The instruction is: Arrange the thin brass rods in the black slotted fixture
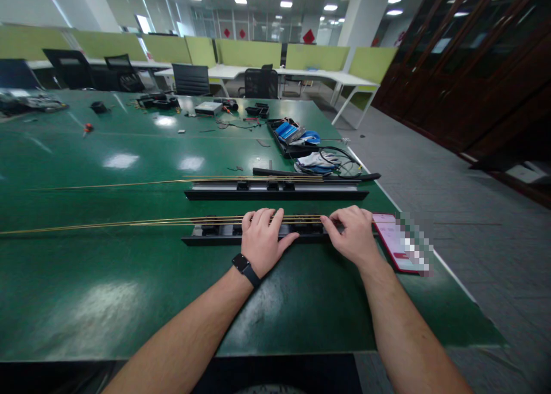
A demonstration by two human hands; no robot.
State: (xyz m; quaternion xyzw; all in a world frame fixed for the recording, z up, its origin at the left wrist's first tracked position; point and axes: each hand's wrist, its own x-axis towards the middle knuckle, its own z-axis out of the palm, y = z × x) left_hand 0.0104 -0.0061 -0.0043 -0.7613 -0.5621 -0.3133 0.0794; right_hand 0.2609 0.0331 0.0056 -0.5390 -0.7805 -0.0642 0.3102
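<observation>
Two black channel-shaped rails lie across the green table, one behind the other. Thin brass-coloured rods (163, 222) run lengthwise over the near rail (210, 240) and stick out far to the left. My left hand (263, 239) rests on these rods with its fingers laid over them and its thumb apart. At the rail's right end my right hand (350, 230) is curled, thumb and fingers closed about the rods; the exact grip is partly hidden. Similar rods lie along the far rail (278, 195), which has small black blocks inside.
A phone (390, 242) lies right of my right hand, partly pixelated. Behind the far rail are a black strip (370, 177), white-and-blue gloves (316, 162), cables and a black tray (279, 143) of blue items. Small parts lie farther back. The table's right edge (447, 276) is close by.
</observation>
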